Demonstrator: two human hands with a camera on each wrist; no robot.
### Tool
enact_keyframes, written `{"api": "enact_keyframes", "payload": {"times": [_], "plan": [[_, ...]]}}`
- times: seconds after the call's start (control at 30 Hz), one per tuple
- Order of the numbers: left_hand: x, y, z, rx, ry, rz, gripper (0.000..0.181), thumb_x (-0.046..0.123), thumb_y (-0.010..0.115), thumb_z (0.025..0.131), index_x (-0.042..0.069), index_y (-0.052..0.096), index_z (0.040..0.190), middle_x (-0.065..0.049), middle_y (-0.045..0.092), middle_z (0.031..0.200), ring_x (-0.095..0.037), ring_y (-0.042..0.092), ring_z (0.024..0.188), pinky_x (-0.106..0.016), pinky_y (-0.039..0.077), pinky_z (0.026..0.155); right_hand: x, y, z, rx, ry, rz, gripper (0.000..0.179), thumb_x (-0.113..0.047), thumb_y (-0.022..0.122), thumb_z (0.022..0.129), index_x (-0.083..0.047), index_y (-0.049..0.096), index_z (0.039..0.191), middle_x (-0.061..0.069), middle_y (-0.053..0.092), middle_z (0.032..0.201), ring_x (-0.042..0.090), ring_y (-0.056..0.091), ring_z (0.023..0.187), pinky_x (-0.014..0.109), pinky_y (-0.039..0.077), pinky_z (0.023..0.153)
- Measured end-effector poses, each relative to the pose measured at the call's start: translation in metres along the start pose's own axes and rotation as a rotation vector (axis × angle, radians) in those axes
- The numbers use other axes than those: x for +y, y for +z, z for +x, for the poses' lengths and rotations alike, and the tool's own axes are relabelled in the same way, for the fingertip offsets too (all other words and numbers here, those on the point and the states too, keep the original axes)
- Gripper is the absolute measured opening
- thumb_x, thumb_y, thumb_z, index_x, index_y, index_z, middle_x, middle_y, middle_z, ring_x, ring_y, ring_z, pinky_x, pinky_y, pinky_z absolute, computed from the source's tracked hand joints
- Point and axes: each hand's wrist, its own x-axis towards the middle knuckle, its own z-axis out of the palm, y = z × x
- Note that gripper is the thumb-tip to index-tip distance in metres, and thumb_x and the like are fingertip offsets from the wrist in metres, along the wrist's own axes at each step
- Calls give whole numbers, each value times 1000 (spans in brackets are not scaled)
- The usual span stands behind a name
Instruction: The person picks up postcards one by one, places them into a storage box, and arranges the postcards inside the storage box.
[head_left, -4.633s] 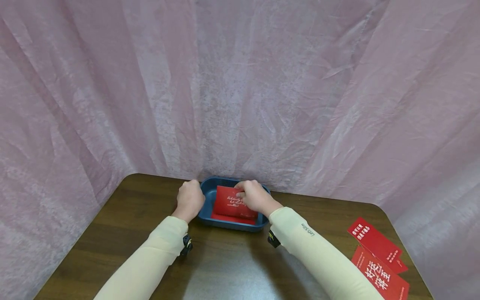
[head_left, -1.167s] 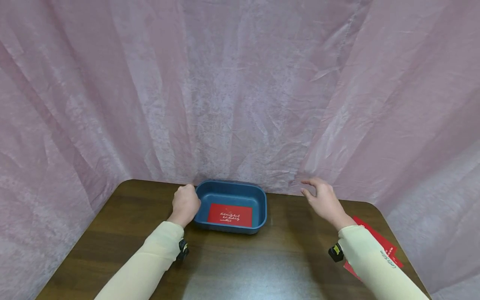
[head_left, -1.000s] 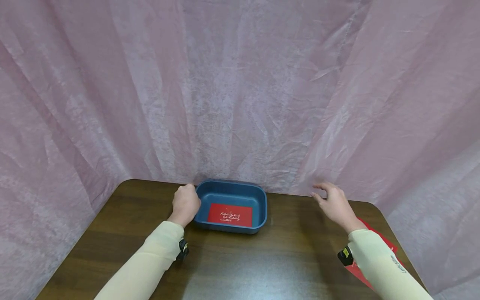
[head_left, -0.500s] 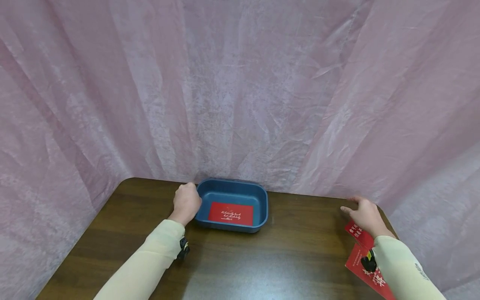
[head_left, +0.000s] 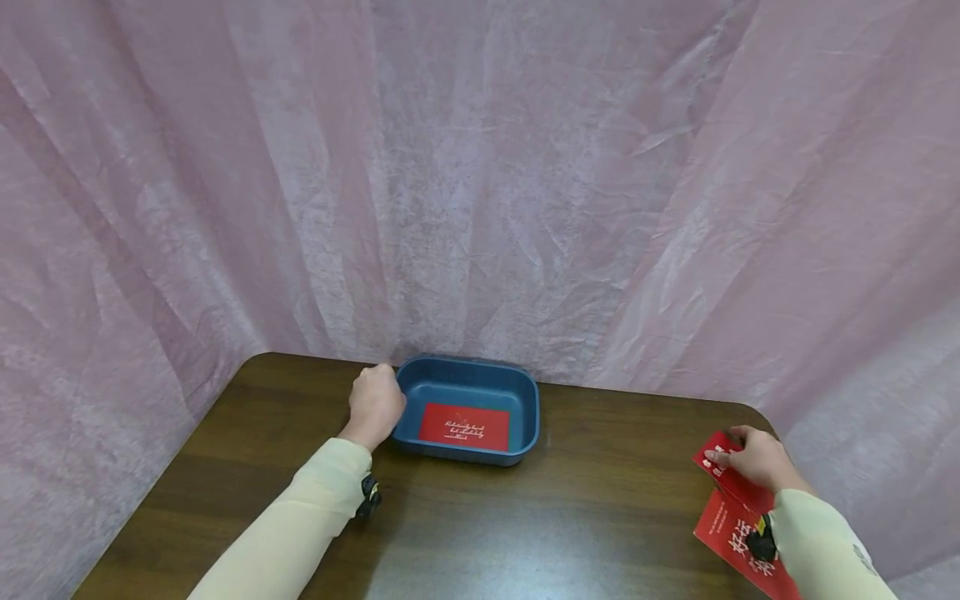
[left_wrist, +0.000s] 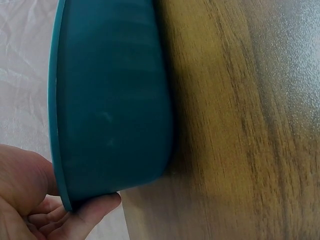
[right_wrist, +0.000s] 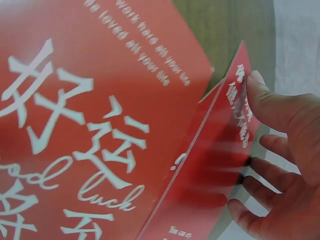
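My left hand (head_left: 377, 406) grips the left end of a deep blue tray (head_left: 467, 454); in the left wrist view its thumb and fingers (left_wrist: 90, 215) pinch the tray rim (left_wrist: 54, 115). A red envelope (head_left: 465, 427) with white script lies in the tray. At the table's right side, my right hand (head_left: 759, 461) holds the far end of a narrow red envelope (head_left: 708, 456). The right wrist view shows the thumb over its short end and fingertips at its long edge, the envelope (right_wrist: 200, 165) tilted. A wider "Good luck" envelope (right_wrist: 125, 110) lies beside it.
The brown wooden table (head_left: 600, 500) has rounded far corners. A pink velvet curtain (head_left: 480, 183) hangs right behind its far edge, close to the tray. The envelopes lie near the table's right edge.
My right hand has left an envelope in the tray and moved right, then down onto the narrow envelope, which it now holds. My left hand has stayed on the tray.
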Motion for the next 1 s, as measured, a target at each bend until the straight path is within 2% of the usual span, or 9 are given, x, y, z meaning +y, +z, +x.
{"api": "enact_keyframes", "payload": {"times": [0.2,0.47,0.63,0.8,1.0], "plan": [[1,0,0,1,-4,0,15,8,58,83,4,57,68,-10,57,57,-19,56,45,-27,40,35,1,2,0,-12,13,-2,85,-47,68,79,11,37,132,34,49,115,35,54,90,41,52,68],[1,1,0,-9,-14,-5,17,9,57,83,5,57,67,-9,56,55,-18,54,43,-26,40,35,3,-1,-5,-35,8,22,92,-60,58,82,12,34,134,37,45,122,34,55,92,42,51,70],[0,1,0,0,-8,-2,16,8,58,82,5,57,67,-10,56,56,-19,55,44,-27,40,35,13,-5,-8,-42,23,42,93,-55,65,78,15,36,131,38,46,122,31,58,89,40,52,69],[0,1,1,5,-1,0,16,8,58,81,5,57,66,-10,57,57,-19,56,45,-27,41,36,19,-7,-10,-69,71,56,99,-57,72,70,15,37,129,39,45,121,27,58,82,37,51,65],[1,0,-1,0,-6,4,16,9,59,82,5,57,66,-10,57,57,-19,56,45,-27,40,35,19,-8,-10,-65,96,60,96,-56,75,68,13,40,126,34,51,112,26,56,83,34,49,64]]}}
